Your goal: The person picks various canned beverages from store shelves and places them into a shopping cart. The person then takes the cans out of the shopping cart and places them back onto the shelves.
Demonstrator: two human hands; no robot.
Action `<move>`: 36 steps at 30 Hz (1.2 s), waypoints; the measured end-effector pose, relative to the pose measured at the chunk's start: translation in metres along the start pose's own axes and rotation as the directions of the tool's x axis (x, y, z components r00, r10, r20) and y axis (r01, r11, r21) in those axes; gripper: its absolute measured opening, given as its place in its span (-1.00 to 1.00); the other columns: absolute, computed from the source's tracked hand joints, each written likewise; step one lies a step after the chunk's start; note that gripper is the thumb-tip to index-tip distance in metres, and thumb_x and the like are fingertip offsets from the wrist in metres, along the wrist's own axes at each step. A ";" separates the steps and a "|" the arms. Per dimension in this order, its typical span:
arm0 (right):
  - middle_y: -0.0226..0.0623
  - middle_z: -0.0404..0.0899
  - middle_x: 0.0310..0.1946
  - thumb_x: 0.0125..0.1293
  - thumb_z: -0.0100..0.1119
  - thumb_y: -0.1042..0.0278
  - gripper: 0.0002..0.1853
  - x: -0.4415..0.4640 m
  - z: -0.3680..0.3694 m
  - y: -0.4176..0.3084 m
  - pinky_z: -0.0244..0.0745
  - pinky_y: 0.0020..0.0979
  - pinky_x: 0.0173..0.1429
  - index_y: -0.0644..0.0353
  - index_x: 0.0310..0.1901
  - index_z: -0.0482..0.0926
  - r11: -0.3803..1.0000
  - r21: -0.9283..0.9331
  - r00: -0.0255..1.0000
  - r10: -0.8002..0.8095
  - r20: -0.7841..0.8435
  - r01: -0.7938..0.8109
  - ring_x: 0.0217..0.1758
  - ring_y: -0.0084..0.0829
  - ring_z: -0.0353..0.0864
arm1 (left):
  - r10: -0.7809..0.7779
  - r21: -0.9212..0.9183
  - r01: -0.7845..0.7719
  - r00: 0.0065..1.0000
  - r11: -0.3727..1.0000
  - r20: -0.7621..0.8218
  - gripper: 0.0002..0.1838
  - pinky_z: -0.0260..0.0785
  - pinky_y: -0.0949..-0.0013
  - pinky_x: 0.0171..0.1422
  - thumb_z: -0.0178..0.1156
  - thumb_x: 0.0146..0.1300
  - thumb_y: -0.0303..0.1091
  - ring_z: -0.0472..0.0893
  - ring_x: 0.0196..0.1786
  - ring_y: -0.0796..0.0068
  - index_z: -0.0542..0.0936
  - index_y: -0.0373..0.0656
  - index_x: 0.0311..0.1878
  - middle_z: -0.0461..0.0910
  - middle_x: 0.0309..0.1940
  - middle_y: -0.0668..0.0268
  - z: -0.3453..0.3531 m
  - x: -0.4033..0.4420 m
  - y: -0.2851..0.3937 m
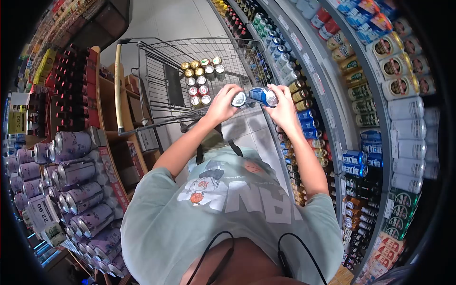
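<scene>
My left hand (225, 103) is wrapped round a drink can with a silver end (239, 99). Close beside it, my right hand (281, 105) grips a blue drink can (259, 95), tilted so that its silver end faces me. Both cans are held over the near side of a wire shopping cart (161, 97). Inside the cart stand several upright cans (202, 90) in rows, some with gold tops and others with silver or white tops. The fingers' far sides are hidden behind the cans.
Shelves of cans (304, 118) and bottles line my right. To my left are a wooden rack (108, 109), red-capped bottles (71, 88) and stacked purple cans (78, 171). The cart's yellow handle (118, 85) is on its left end. Tiled floor (166, 21) runs beyond.
</scene>
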State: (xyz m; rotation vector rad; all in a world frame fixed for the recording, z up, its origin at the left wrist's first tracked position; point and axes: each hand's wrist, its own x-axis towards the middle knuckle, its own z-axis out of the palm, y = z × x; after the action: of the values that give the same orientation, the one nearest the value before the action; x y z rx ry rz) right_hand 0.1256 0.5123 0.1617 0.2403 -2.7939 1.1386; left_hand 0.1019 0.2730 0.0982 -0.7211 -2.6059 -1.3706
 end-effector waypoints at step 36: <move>0.00 0.44 0.18 0.06 0.41 0.55 -0.33 0.194 0.413 0.205 0.45 -0.13 0.31 0.27 0.25 0.37 0.915 -0.069 0.892 0.404 0.205 -0.398 0.26 0.08 0.47 | -0.327 0.305 0.399 0.908 0.865 -0.261 -0.31 0.27 0.02 0.33 0.22 -0.21 -0.67 0.43 0.30 0.06 0.55 -0.10 0.15 0.53 0.13 0.21 0.123 0.052 -0.386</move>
State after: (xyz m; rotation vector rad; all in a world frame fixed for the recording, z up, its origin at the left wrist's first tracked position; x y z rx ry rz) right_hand -0.1223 0.3474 -0.2401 -0.2495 -3.1465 1.2154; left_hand -0.1065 0.2048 -0.2469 -0.0306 -2.7973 -0.9318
